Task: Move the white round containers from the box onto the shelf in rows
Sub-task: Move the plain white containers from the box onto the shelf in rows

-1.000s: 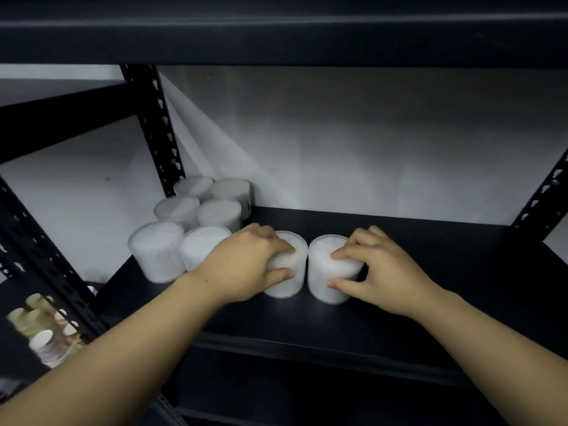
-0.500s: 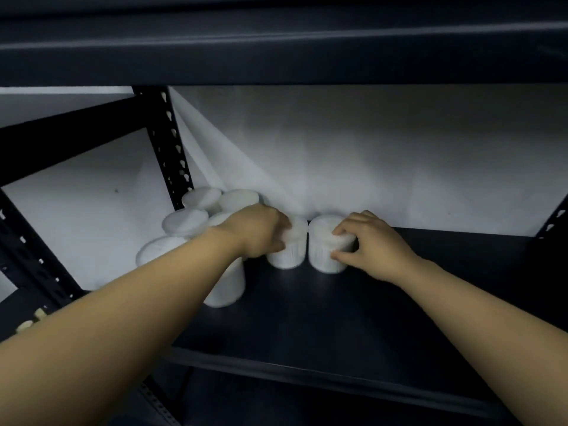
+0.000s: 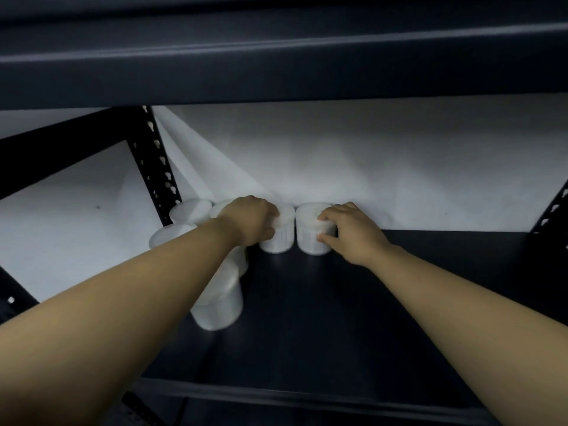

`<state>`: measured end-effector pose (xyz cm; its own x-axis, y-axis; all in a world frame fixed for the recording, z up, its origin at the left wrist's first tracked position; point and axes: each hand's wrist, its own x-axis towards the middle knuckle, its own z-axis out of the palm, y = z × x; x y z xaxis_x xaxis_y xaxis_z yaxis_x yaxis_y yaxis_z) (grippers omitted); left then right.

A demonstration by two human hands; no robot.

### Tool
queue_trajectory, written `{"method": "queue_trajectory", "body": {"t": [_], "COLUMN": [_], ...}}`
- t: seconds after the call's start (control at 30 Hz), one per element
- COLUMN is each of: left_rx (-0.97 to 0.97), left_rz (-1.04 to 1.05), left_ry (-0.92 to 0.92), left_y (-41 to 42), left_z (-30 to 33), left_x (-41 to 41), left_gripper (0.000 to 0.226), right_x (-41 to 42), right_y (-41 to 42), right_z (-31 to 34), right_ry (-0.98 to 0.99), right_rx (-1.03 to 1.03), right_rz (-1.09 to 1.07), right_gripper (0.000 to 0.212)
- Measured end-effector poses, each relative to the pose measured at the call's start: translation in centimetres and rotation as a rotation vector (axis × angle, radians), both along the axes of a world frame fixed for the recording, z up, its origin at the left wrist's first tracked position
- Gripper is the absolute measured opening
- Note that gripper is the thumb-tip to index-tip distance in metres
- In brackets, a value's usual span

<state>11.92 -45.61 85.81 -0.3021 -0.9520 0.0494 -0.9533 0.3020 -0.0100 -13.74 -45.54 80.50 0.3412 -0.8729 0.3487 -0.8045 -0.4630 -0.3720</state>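
Two white round containers stand side by side at the back of the dark shelf point(image 3: 353, 318), close to the white backing. My left hand point(image 3: 250, 221) grips the left container point(image 3: 281, 238) from above and the side. My right hand point(image 3: 350, 233) is closed on the right container point(image 3: 310, 238). Several more white containers stand in rows at the shelf's left end; the nearest one point(image 3: 219, 309) is partly hidden under my left forearm, and another point(image 3: 190, 210) sits in the back corner. The box is out of view.
The upper shelf board point(image 3: 276, 56) hangs low over the opening. A black perforated upright point(image 3: 156, 167) stands at the back left and another point(image 3: 553, 210) at the right. Bare dark shelf stretches right of the two held containers and toward the front edge point(image 3: 307, 398).
Both hands have pushed their containers from the front middle of the shelf to the back, against the white backing. The view has tilted down and in; the items at the lower left are gone from sight.
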Motion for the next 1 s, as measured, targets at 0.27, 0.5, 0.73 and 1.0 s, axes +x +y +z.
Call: {"method": "queue_trajectory", "body": {"t": [0.27, 0.5, 0.73, 1.0], "left_rx": [-0.021, 0.015, -0.052, -0.152], "left_rz": [0.014, -0.004, -0.136, -0.136], "left_ry": [0.046, 0.161, 0.179, 0.116], "left_y": [-0.4, 0.4, 3.3, 8.6], "left_z": [-0.4, -0.9, -1.0, -0.7], "left_x": [0.6, 0.4, -1.0, -3.4], "left_gripper": [0.055, 0.064, 0.063, 0.061], "right_x": [1.0, 1.1, 0.9, -0.4], "right_y": [-0.3, 0.7, 4.7, 11.1], "right_z": [-0.1, 1.2, 1.3, 1.3], "right_ry": [0.016, 0.092, 0.035, 0.023], "right_rx": [0.018, 0.095, 0.117, 0.152], "right_rz": [-0.046, -0.052, -0.133, -0.235], "right_gripper": [0.049, 0.055, 0.053, 0.057]}}
